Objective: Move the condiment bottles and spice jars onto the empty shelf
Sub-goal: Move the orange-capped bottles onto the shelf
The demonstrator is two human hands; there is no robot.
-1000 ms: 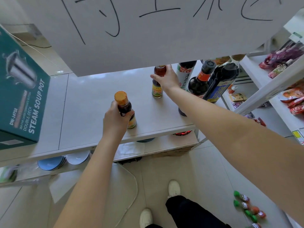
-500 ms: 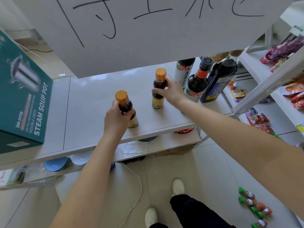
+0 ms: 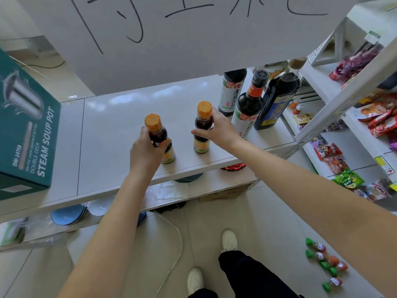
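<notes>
Two small dark sauce bottles with orange caps stand on the white shelf [image 3: 116,134]. My left hand [image 3: 146,150] grips the left bottle [image 3: 158,134] round its neck and shoulder. My right hand [image 3: 217,130] grips the right bottle [image 3: 202,127] round its middle. Behind them at the shelf's right end stand three tall dark soy sauce bottles [image 3: 249,104]. Several little green-capped bottles [image 3: 322,257] lie on the floor at the lower right.
A green steam soup pot box [image 3: 25,130] sits on the shelf's left end. A white sign board [image 3: 171,35] hangs over the back of the shelf. Blue plates [image 3: 68,214] lie on the lower shelf. A snack rack [image 3: 343,97] stands on the right.
My right hand drew its orange-capped bottle from the back, near the tall bottles, toward the front, closer to the left bottle. My left hand kept its grip on the left bottle.
</notes>
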